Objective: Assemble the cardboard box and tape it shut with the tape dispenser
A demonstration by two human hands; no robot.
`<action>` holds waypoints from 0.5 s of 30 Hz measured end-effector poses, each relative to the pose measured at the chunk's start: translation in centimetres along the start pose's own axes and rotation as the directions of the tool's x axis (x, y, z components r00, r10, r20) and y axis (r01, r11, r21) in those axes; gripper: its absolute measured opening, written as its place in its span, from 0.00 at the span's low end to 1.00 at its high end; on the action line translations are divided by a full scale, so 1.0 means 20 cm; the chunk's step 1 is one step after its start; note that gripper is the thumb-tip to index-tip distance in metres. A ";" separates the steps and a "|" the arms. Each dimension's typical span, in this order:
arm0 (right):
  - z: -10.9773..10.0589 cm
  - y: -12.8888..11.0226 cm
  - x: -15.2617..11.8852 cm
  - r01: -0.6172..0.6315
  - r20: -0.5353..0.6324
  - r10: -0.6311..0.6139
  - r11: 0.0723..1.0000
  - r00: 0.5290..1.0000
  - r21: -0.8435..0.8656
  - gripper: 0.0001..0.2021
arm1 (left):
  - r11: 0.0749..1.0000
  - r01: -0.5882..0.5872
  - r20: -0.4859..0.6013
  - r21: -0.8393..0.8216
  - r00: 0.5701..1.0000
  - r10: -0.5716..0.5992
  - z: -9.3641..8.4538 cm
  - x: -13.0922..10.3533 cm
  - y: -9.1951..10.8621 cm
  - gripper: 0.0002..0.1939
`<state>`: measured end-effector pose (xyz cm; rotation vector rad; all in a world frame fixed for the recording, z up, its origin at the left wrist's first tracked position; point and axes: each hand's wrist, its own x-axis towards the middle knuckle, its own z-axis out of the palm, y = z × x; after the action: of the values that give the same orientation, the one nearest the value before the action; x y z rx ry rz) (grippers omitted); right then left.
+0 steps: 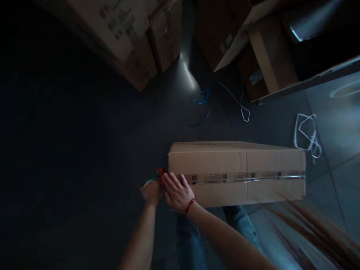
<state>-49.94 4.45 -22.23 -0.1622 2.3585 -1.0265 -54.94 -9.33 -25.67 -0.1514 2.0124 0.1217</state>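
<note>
A long cardboard box [275, 163] lies in front of my legs. A strip of printed packing tape [213, 178] runs along its near side. My right hand [178, 193] rests with fingers stretched out on the tape at the box's left end. Just beyond that end, my left hand [152, 192] is wrapped round a tape dispenser [160, 172]. Only its red part and a pale greenish edge show; my fingers and the dim light hide the rest.
Stacked cartons [126, 45] stand at the upper left, and more boxes [225, 33] at the upper right. On the dark floor lie a blue strap loop [197, 112], a thin white strap [244, 112] and a tangled white strap [306, 131]. Blurred strands of hair [312, 221] cross the lower right.
</note>
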 end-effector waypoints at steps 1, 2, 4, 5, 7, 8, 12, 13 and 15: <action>-0.02 -0.01 -0.01 -0.017 0.006 0.017 1.000 1.000 -0.011 0.30 | 0.998 0.053 -0.017 -0.024 0.998 -0.054 -0.02 -0.07 -0.07 0.30; -0.04 -0.03 -0.01 -0.028 0.015 0.028 1.000 0.999 -0.012 0.30 | 0.993 0.096 -0.035 -0.063 0.994 -0.099 -0.03 -0.15 -0.14 0.32; -0.11 -0.07 -0.02 -0.029 0.027 0.028 0.999 0.999 0.041 0.28 | 0.977 0.104 -0.086 -0.185 0.989 -0.121 -0.03 -0.36 -0.28 0.34; -0.16 -0.10 -0.03 -0.031 0.016 0.029 0.993 0.999 0.111 0.27 | 0.963 0.069 -0.124 -0.259 0.987 -0.104 -0.02 -0.47 -0.34 0.33; -0.29 -0.15 -0.04 -0.059 -0.017 0.069 0.930 0.997 0.363 0.25 | 0.917 -0.046 -0.215 -0.396 0.976 -0.044 0.00 -0.68 -0.41 0.33; -0.36 -0.18 -0.04 -0.083 -0.006 0.099 0.857 0.995 0.508 0.24 | 0.886 -0.109 -0.270 -0.450 0.963 -0.018 0.01 -0.77 -0.42 0.33; -0.62 -0.27 -0.03 -0.247 0.344 -0.044 0.611 0.938 0.752 0.24 | 0.802 -0.304 -0.449 -0.515 0.892 0.050 0.01 -1.01 -0.31 0.31; -0.67 -0.28 -0.03 -0.280 0.421 -0.094 0.616 0.902 0.737 0.24 | 0.792 -0.343 -0.476 -0.504 0.876 0.077 0.00 -1.04 -0.27 0.29; -0.74 -0.29 -0.02 -0.285 0.474 -0.140 0.640 0.869 0.713 0.22 | 0.782 -0.401 -0.520 -0.477 0.846 0.116 -0.01 -1.06 -0.18 0.27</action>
<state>-58.07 9.99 -9.74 0.0122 1.2918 -1.6328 -45.34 -11.81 -6.49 -0.2960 2.4152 0.9714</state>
